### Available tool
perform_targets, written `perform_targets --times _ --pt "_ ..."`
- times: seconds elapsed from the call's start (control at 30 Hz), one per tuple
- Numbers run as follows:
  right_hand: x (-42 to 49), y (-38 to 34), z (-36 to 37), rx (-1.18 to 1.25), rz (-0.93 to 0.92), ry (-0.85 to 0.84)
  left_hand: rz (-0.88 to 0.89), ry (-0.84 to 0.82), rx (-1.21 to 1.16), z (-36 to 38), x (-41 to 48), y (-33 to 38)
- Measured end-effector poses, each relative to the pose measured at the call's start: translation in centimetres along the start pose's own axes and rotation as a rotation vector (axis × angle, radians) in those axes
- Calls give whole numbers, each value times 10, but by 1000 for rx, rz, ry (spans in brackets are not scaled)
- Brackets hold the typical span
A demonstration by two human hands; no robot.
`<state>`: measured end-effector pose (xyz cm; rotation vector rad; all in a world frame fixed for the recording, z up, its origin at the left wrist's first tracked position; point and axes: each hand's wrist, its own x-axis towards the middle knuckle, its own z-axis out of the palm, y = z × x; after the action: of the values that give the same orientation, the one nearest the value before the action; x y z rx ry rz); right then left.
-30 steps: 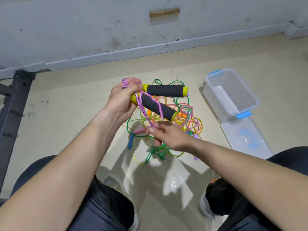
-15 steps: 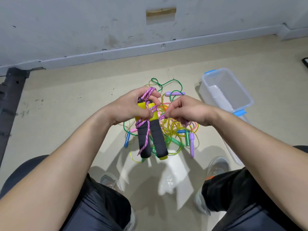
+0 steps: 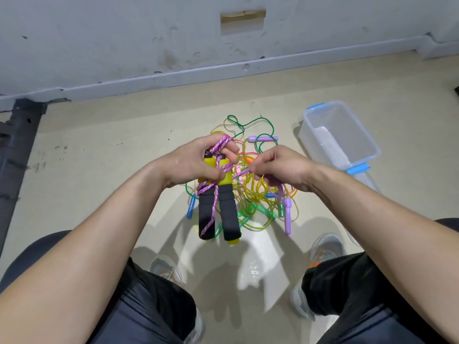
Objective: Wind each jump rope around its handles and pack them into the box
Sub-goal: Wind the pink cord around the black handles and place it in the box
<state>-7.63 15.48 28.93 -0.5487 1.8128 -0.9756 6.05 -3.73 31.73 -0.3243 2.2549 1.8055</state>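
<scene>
Pink braided rope (image 3: 224,144) crosses the 2 black foam handles (image 3: 229,209), which hang side by side, yellow-capped, pointing down toward the person; 1 s ago they lay sideways pointing right, with the right hand (image 3: 280,167) below them; half a second ago the pose was nearly as it is at present. The left hand (image 3: 191,165) grips the handles' yellow upper ends, fingers curled round them, thumb across the front, a loop of the rope over its fingers; the right hand is level with it and just beside it, fingers curled, pinching a strand that runs across from the handles; a loose tail lies down the left-side handle. Beneath both hands a tangle of thin ropes (image 3: 258,202), green, yellow and pink, lies on the beige floor (image 3: 99,170). A clear plastic box (image 3: 363,130) with blue latches (image 3: 357,168) stands open on the floor at the right, apart from the tangle; inside, only a pale strip along its left wall shows.
</scene>
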Motion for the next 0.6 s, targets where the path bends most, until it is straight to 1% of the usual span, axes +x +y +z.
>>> perform_targets --times 0.07,0.13,0.23,0.37,0.43,0.6 --pt "4 -1 -1 201 7 53 11 -53 -19 4 0 3" --pt "5 -3 -2 292 7 47 20 -130 -19 8 -1 6" --pt "7 -3 0 267 -26 32 37 -209 4 14 -2 8" --pt "7 -3 0 157 -84 -5 20 -253 15 20 -4 11" --pt "6 -6 -3 142 -97 -29 8 -268 24 22 -5 12" --pt "-5 -18 -18 60 -173 -177 5 -288 35 24 -7 17"
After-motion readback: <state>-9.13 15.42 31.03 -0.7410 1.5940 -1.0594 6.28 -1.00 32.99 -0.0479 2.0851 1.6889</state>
